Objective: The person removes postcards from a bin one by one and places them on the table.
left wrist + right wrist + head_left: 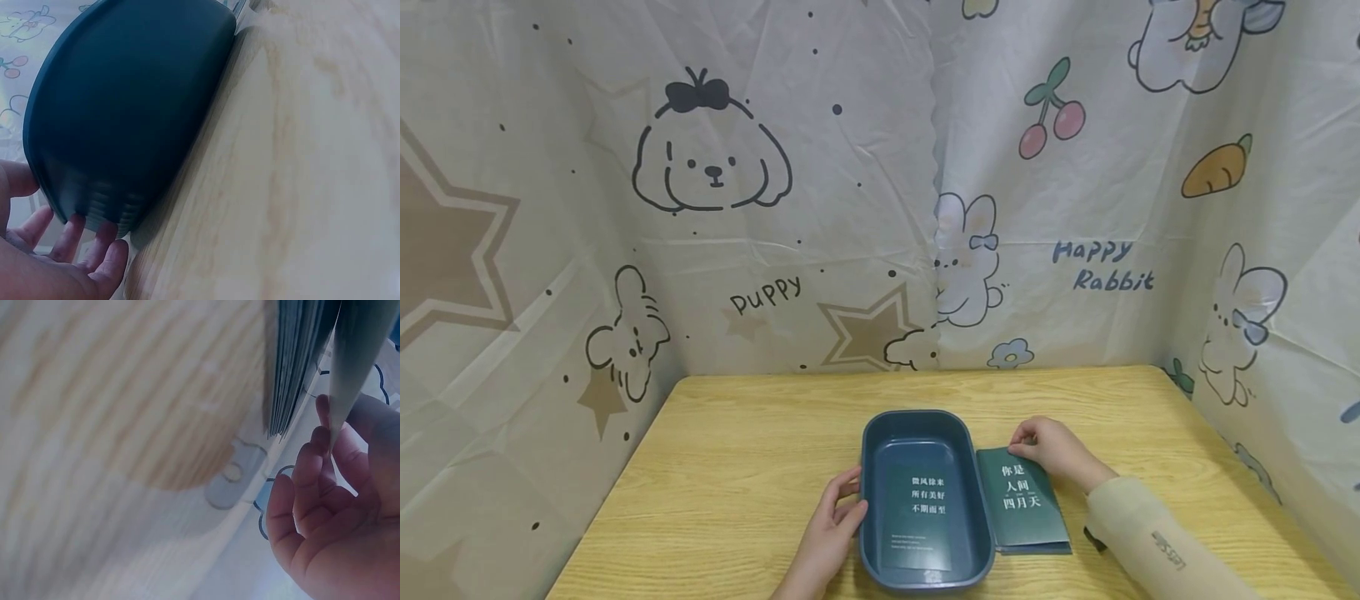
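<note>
A dark blue-green plastic tray (871,500) with rounded corners stands on the table. Inside it lies a dark green card (917,525) with white lettering. My left hand (831,525) holds the tray's left side, thumb at the rim; the left wrist view shows its fingers (103,240) against the outer wall. Right beside the tray is a stack of green cards (1026,508), its layered edges visible in the right wrist view. Between thumb and fingers, my right hand (1052,450) pinches the far edge of the top card (356,356), lifted there from the stack.
The wood-grain table (730,467) stretches left, behind and right of these things. A pale printed curtain (850,250) hangs along its back and sides.
</note>
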Motion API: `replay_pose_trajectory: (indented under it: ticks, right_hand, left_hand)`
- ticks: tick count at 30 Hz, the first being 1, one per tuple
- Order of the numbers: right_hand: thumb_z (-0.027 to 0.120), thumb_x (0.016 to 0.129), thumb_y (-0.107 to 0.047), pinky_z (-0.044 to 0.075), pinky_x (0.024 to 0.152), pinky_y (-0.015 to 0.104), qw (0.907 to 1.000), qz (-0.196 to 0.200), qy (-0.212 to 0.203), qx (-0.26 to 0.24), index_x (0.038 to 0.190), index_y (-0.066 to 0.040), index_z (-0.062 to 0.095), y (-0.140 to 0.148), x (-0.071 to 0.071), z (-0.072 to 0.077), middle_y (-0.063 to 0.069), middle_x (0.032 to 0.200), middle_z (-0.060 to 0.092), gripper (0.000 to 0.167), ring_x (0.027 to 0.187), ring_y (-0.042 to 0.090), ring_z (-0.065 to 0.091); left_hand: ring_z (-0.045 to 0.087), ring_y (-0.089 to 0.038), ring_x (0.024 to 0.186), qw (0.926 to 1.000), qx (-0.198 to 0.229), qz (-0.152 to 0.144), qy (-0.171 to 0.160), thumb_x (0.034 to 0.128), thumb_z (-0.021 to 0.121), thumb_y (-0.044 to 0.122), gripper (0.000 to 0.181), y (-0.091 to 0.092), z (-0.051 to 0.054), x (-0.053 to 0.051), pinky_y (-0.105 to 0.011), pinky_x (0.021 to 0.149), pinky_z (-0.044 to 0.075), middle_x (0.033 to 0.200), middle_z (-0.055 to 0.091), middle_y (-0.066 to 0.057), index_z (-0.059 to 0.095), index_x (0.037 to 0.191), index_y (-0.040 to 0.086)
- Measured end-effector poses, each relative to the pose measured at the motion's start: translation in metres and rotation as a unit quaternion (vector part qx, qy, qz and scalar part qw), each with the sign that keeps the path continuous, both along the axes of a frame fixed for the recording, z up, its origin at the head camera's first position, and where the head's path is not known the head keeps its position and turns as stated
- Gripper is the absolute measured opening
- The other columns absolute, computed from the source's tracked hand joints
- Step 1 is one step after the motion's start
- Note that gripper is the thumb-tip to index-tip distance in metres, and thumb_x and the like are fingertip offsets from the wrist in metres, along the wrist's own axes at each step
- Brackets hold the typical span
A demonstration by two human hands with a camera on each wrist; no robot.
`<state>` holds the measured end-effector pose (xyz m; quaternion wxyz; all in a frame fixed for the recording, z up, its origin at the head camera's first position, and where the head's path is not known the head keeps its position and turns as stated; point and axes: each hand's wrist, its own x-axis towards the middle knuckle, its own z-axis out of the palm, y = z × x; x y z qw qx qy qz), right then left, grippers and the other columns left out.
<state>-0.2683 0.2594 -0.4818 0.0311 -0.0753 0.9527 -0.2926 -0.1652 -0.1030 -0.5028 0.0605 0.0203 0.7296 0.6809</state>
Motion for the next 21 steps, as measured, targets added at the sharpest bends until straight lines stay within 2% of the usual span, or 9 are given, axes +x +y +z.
replay_pose_trajectory:
  ticks: [12, 21]
  right_hand:
    - [0.079, 0.09, -0.017, 0.046, 0.067, 0.031, 0.9983, 0.005, 0.022, 0.053, 0.082, -0.012, 0.069, 0.0006, -0.0036, -0.0052, -0.001, 0.08, 0.06, 0.014, 0.074, 0.015, 0.052]
    - [0.08, 0.09, -0.018, 0.045, 0.066, 0.031, 0.9969, 0.004, 0.031, 0.072, 0.081, -0.013, 0.069, 0.0008, -0.0022, -0.0076, -0.001, 0.079, 0.058, 0.015, 0.072, 0.015, 0.052]
  left_hand:
    - [0.059, -0.037, 0.128, 1.0, -0.004, 0.002, -0.005, 0.1061, 0.054, 0.011, 0.049, 0.0002, 0.0004, 0.0004, -0.038, 0.095, 0.056, 0.143, 0.048, -0.023, 0.042, 0.154, 0.009]
    - [0.06, -0.037, 0.127, 1.0, 0.003, -0.001, 0.004, 0.1055, 0.055, 0.01, 0.049, 0.0, -0.0004, 0.0012, -0.033, 0.093, 0.054, 0.142, 0.049, -0.024, 0.042, 0.153, 0.008]
